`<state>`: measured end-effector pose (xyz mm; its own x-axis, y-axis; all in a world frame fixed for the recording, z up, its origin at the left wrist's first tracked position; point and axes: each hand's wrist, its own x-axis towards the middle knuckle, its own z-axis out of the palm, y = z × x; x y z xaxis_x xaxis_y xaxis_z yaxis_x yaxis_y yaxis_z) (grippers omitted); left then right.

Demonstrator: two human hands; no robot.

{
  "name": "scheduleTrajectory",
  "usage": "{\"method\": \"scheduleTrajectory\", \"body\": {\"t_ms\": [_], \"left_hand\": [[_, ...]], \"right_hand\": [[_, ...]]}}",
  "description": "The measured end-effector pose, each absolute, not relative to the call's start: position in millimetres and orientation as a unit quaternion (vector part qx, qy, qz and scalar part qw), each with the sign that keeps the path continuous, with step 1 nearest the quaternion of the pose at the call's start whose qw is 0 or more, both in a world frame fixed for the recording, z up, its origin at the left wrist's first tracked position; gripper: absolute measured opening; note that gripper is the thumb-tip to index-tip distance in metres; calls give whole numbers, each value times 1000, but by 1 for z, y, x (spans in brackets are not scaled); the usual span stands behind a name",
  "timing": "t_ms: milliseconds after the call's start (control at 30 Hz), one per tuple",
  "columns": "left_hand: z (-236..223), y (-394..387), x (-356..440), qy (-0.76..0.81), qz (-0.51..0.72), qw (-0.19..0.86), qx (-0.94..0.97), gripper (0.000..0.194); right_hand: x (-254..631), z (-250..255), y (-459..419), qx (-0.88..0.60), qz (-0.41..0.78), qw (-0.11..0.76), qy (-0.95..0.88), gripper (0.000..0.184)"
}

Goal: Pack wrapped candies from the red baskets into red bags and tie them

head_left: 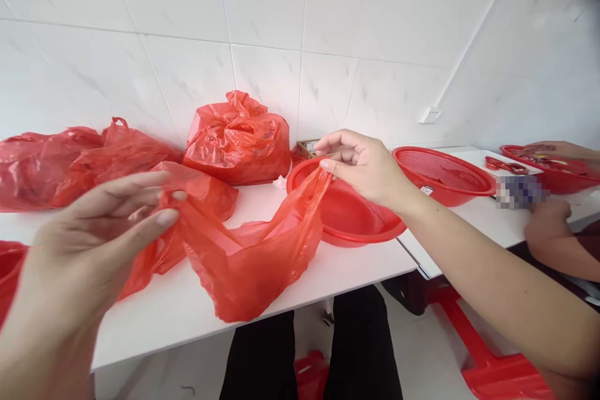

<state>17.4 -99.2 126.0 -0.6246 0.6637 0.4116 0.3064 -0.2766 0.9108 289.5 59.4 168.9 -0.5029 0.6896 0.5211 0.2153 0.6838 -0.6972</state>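
Note:
A thin red plastic bag [253,275] hangs between my two hands over the front edge of the white table [365,269]. My left hand [103,244] pinches one top corner between thumb and fingers. On the other side, my right hand [360,169] grips the opposite corner by thumb and forefinger. The bag's mouth sags open between them, and I cannot make out anything inside. Right behind my right hand sits a red plastic colander [347,212], partly covered by the bag and the hand.
Filled red bags [237,144] line the wall at the back left. A second red colander [445,172] stands to the right. Farther right, a co-worker's hand [562,151] reaches over a red basket [557,178] of small items. Red scissors [506,165] lie beside it.

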Motion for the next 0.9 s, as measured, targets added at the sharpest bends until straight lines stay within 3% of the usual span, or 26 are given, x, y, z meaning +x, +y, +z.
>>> {"method": "scheduleTrajectory", "body": {"t_ms": [100,200,333,433,600,700,833,900], "left_hand": [[135,-86,36,561,667,172,460,60],[140,-75,47,478,651,285,516,64],[138,-62,59,442,548,382,598,65],[134,-48,62,452,484,384,643,67],[130,-33,68,502,447,373,640,25],[127,-30,69,534,480,363,594,32],[119,-26,66,532,552,389,511,39],[115,-24,65,518,579,384,498,38]], "right_hand": [[286,175,51,-254,277,409,-832,18],[278,179,42,-220,283,384,-851,19],[263,186,33,-163,286,350,-877,18],[247,191,28,-122,287,353,-882,19],[217,192,24,-71,308,319,-893,19],[211,190,27,-59,320,330,-886,20],[222,174,38,-131,316,407,-847,18],[228,155,40,-203,329,411,-826,31]]}}
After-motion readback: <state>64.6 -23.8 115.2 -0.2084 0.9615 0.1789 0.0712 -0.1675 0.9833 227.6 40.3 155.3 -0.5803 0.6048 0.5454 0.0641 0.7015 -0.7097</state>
